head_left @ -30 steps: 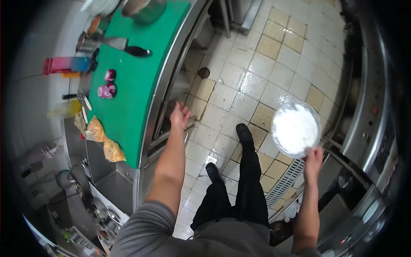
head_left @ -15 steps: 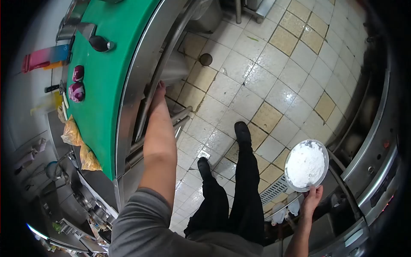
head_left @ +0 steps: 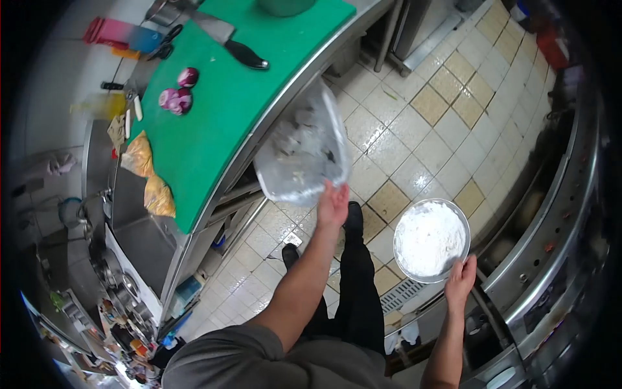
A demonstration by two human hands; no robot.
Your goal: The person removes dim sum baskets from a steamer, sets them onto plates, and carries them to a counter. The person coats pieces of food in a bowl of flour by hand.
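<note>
My left hand (head_left: 333,203) grips the near rim of a bin (head_left: 267,174) lined with a clear plastic bag, pulled partly out from under the counter. Pale scraps lie inside it, too blurred to name. Out to the right, my right hand (head_left: 460,277) holds the edge of a round metal bowl (head_left: 431,240) that contains white powder. The bowl is level above the floor, well apart from the bin.
A green board (head_left: 227,110) on the counter holds a large knife (head_left: 246,54), purple onions (head_left: 188,77) and tied bags of orange food (head_left: 159,196). Steel cooking equipment (head_left: 518,298) lines the right side. The tiled floor (head_left: 414,136) looks wet.
My left hand has come out from under the counter, drawing the lined bin into view. My right hand and the bowl now appear nearer to my body's middle.
</note>
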